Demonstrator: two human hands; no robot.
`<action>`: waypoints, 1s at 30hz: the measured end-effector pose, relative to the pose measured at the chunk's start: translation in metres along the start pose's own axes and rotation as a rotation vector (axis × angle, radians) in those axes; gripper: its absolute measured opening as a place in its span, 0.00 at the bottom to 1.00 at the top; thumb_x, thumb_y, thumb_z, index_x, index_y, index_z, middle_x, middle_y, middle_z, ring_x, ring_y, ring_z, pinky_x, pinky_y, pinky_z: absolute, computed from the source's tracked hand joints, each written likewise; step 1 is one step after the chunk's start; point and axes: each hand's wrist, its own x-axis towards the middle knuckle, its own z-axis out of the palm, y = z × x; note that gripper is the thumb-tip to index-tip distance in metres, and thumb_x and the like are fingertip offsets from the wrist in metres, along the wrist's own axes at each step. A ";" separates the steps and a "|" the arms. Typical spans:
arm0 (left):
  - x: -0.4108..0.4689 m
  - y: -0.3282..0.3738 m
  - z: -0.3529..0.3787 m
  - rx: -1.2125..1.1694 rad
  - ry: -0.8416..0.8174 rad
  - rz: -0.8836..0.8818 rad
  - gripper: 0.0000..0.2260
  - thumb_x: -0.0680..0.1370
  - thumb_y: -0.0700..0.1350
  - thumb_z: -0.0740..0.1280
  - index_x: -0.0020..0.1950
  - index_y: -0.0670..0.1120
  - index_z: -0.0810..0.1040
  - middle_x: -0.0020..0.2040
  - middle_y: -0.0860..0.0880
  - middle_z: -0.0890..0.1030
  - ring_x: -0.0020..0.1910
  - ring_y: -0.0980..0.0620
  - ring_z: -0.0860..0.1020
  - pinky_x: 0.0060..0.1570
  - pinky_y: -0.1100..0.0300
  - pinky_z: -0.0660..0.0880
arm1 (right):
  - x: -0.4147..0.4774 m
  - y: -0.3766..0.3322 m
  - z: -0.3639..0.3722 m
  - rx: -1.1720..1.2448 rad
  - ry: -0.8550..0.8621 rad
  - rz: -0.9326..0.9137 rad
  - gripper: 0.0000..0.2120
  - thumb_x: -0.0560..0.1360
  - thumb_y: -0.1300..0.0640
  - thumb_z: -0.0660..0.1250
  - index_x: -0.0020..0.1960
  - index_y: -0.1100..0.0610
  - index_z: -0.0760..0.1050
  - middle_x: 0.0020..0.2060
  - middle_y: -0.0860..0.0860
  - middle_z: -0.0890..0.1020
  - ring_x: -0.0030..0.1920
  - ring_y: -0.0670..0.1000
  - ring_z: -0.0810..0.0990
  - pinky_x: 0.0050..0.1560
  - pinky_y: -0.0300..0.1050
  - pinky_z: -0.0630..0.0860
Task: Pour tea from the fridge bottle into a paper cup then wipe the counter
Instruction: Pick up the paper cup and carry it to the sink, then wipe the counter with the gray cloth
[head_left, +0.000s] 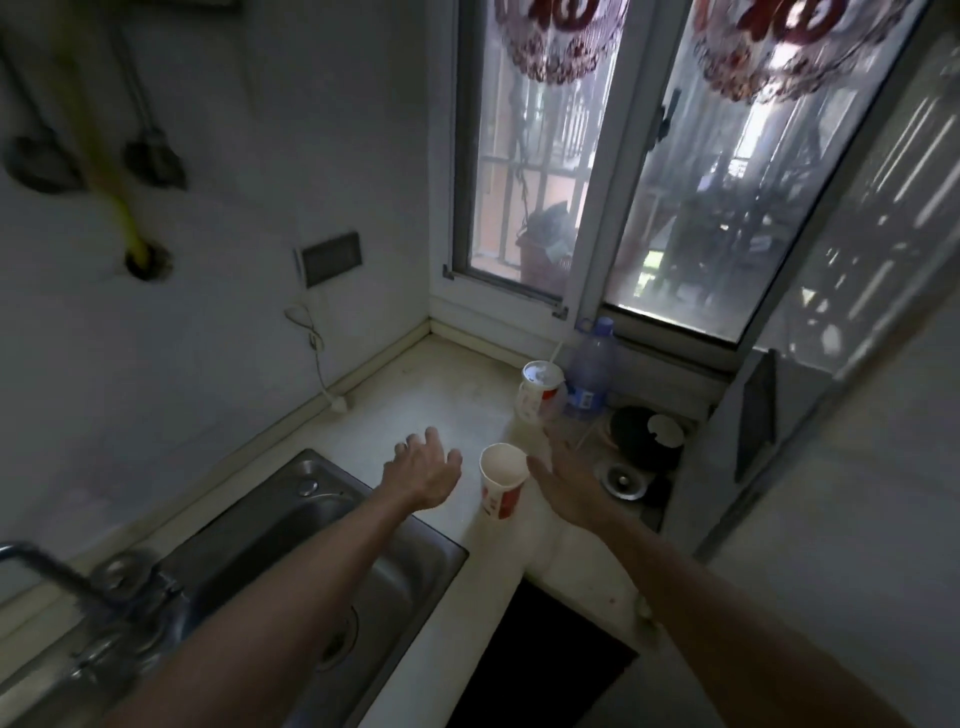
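On the pale counter (415, 395) right of the steel sink (332, 519), a paper cup (501, 480) stands upright, white with red print, mouth open, inside looks white; can't tell if there is any liquid in it. It sits near the counter's front edge, between the two hands

Left hand (423, 470): palm down, fingers spread and relaxed, holding nothing, just left of the cup, not touching it. Can't tell if it rests on the counter or hovers over it. Forearm crosses over the sink

Right hand (563, 486): flat and released, fingers straight, pointing away from the camera, just right of the cup. Thumb is close to the cup rim; contact unclear. Nothing grasped

Back by the window (519, 182): a second paper cup with lid (537, 392) and a straw (557, 353), and touching or just beside it a clear plastic bottle (589, 374) with a blue cap, upright. Right of those, lower down, a dark round pot (641, 434), and a metal strainer (622, 478) in front of it

Tap (62, 571) at lower left, blurred. On the wall: a socket plate (332, 257), a white cable (311, 338) hanging down to the counter's back edge, and hanging utensils (153, 161), blurred
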 end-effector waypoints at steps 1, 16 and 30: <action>-0.011 -0.001 -0.009 0.048 0.027 0.017 0.24 0.81 0.57 0.51 0.71 0.43 0.62 0.69 0.38 0.68 0.65 0.41 0.69 0.59 0.47 0.69 | -0.006 -0.011 -0.005 -0.050 0.005 -0.022 0.29 0.82 0.48 0.55 0.79 0.55 0.51 0.76 0.55 0.61 0.74 0.55 0.63 0.73 0.54 0.62; -0.207 -0.114 -0.123 0.189 0.165 -0.242 0.20 0.82 0.52 0.49 0.67 0.41 0.68 0.69 0.37 0.68 0.68 0.38 0.66 0.66 0.46 0.65 | -0.098 -0.167 0.050 -0.263 -0.219 -0.331 0.27 0.82 0.49 0.56 0.77 0.56 0.52 0.72 0.58 0.63 0.72 0.59 0.62 0.68 0.56 0.65; -0.360 -0.245 -0.174 0.160 0.308 -0.624 0.21 0.82 0.56 0.51 0.68 0.44 0.67 0.67 0.39 0.70 0.65 0.39 0.71 0.63 0.45 0.70 | -0.144 -0.312 0.177 -0.313 -0.375 -0.625 0.25 0.80 0.48 0.55 0.74 0.56 0.58 0.68 0.60 0.68 0.68 0.62 0.67 0.65 0.55 0.66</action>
